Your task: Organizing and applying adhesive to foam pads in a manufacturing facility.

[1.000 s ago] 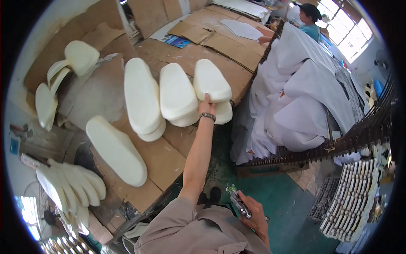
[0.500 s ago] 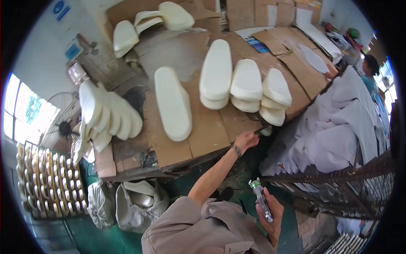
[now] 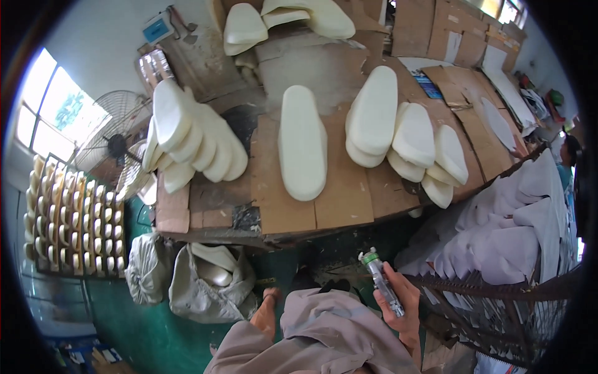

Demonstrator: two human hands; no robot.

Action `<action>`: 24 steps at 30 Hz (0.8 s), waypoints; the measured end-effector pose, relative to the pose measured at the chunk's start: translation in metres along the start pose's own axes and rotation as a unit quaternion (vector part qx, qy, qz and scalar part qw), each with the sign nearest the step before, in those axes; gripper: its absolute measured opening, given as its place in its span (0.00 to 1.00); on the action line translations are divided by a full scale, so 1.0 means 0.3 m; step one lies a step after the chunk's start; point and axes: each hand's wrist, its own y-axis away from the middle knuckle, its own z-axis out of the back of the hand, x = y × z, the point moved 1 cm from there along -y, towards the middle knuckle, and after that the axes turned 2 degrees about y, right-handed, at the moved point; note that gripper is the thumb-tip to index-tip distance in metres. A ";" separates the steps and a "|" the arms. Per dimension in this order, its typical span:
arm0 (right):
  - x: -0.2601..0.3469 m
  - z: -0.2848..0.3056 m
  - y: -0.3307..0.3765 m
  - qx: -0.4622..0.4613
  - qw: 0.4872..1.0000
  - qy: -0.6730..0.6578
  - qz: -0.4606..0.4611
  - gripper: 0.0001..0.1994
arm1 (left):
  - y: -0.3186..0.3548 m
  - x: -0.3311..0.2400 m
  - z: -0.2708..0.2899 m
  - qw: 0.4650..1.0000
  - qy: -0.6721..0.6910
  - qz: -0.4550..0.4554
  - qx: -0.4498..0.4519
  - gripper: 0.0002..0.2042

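My right hand [image 3: 402, 299] is wrapped round a silver hand tool with a green collar [image 3: 381, 280], held upright in front of the table's near edge. Its exact kind I cannot make out. Low beside my clothing is my left hand [image 3: 269, 304], small in view, its fingers not clear. A single cream-coloured, sole-shaped foam piece [image 3: 303, 143] lies lengthwise on the cardboard-covered table [image 3: 346, 202], ahead of both hands. To its right, more foam pieces [image 3: 374, 112] lie in short stacks. On the left, a fanned row of foam pieces [image 3: 205, 137] leans together.
Foam pieces [image 3: 245, 28] also sit at the table's back. A fan [image 3: 116, 146] and a rack of soles [image 3: 78, 218] stand left. Below the table are cloth sacks [image 3: 215, 283]. White sheets [image 3: 504, 230] hang over a metal rack at right. Beyond it a person [image 3: 568, 153] is partly visible.
My left hand has drawn back from the table's right edge to low beside my body. My right hand still holds the tool. The view has shifted, so the table appears further right.
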 end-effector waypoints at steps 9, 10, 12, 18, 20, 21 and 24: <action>0.033 -0.117 -0.216 -0.021 0.998 0.045 0.036 0.27 | 0.035 0.040 0.083 0.999 0.022 -0.045 0.017 0.16; 0.039 -0.125 -0.231 -0.020 0.998 0.046 0.033 0.27 | -0.012 0.057 0.084 0.968 0.250 0.006 -0.013 0.14; 0.052 -0.130 -0.256 -0.067 0.995 0.071 0.018 0.27 | -0.098 0.079 0.101 0.747 0.652 0.110 -0.069 0.10; 0.028 -0.135 -0.218 -0.059 0.994 0.091 0.029 0.26 | -0.167 0.084 0.307 0.498 0.847 0.167 -0.086 0.11; 0.032 -0.124 -0.208 -0.032 0.995 0.089 0.024 0.26 | -0.165 0.075 0.353 0.531 0.827 0.162 -0.086 0.13; 0.024 -0.125 -0.199 -0.028 0.996 0.068 0.054 0.26 | -0.160 0.074 0.362 0.540 0.821 0.166 -0.083 0.14; 0.029 -0.119 -0.172 -0.072 0.993 0.088 0.023 0.26 | -0.131 0.066 0.350 0.552 0.811 0.181 -0.068 0.15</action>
